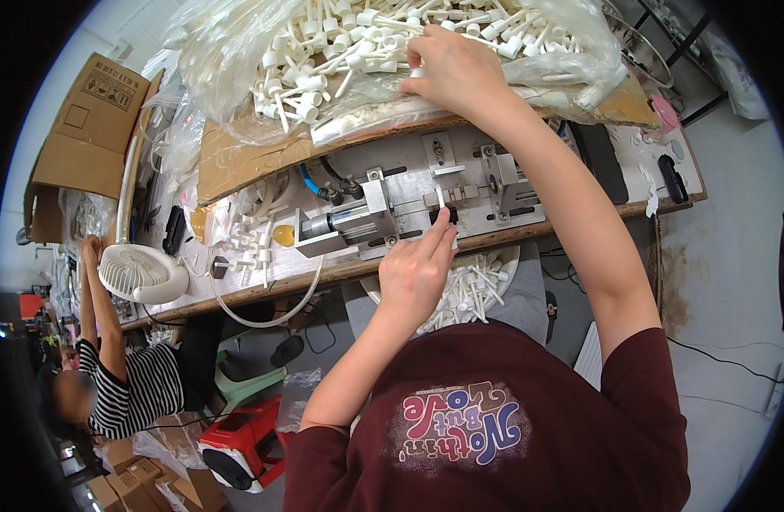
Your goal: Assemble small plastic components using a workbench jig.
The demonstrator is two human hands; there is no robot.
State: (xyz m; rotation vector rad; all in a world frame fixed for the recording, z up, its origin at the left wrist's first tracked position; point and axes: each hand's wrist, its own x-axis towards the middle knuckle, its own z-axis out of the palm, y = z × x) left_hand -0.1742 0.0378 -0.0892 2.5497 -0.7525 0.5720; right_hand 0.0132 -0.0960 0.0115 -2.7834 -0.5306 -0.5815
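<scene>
My left hand reaches over the metal fixture, index and middle fingers stretched out side by side. At their tips is the thin stem of a white plastic part, which stands out beyond them over the fixture; the thumb is hidden. Farther away, my right hand is at the near edge of a large heap of white plastic parts, each a stem with a cup-shaped end. Its thumb and forefinger are curved and apart, with something white showing in the gap between them. The heap lies in clear plastic sheeting on cardboard.
A pneumatic cylinder lies left of the fixture, with blue and black hoses. More white parts fill a round container at my lap. A white fan and a cardboard box stand left. A person in a striped shirt works there.
</scene>
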